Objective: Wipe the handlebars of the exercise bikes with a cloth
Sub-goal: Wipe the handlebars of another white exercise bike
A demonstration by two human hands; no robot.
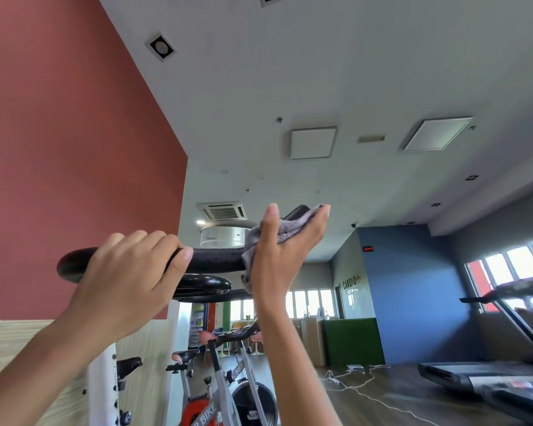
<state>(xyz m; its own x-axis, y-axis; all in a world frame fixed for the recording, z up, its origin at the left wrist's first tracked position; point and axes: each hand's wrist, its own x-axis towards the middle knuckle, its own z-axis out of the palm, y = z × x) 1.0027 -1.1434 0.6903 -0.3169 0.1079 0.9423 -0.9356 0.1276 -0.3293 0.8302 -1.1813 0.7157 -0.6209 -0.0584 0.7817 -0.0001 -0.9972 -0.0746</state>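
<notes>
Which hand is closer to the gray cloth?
Right. The right hand holds the cloth against the handlebar; the left hand grips the handlebar farther left, apart from the cloth.

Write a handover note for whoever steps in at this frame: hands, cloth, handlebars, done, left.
Left hand grips the near bike's black handlebar toward its left end.
Right hand holds the grey cloth round the bar's upturned right end.
Done: cannot tell how much is wiped.
Left: finish this bar, then the grey bike behind.
</notes>
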